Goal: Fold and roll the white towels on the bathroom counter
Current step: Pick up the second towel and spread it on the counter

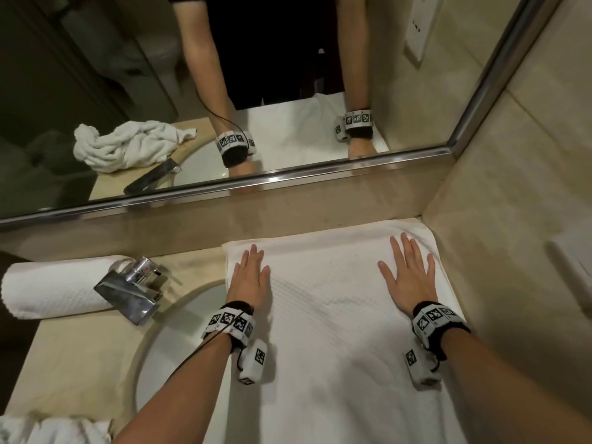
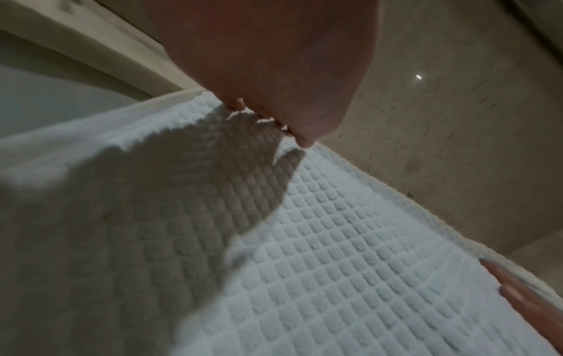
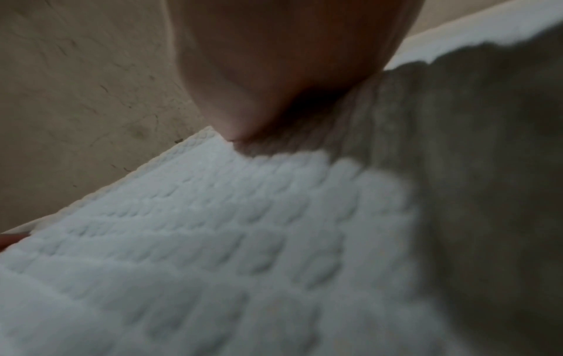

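We see a white waffle-weave towel (image 1: 326, 315) spread flat on the beige stone counter (image 1: 73, 357), its far edge at the backsplash, its right edge along the side wall. Our left hand (image 1: 250, 277) and right hand (image 1: 408, 277) lie palm-down on it, fingers straight, grasping nothing. A rolled white towel (image 1: 48, 290) lies behind the chrome faucet (image 1: 134, 290).
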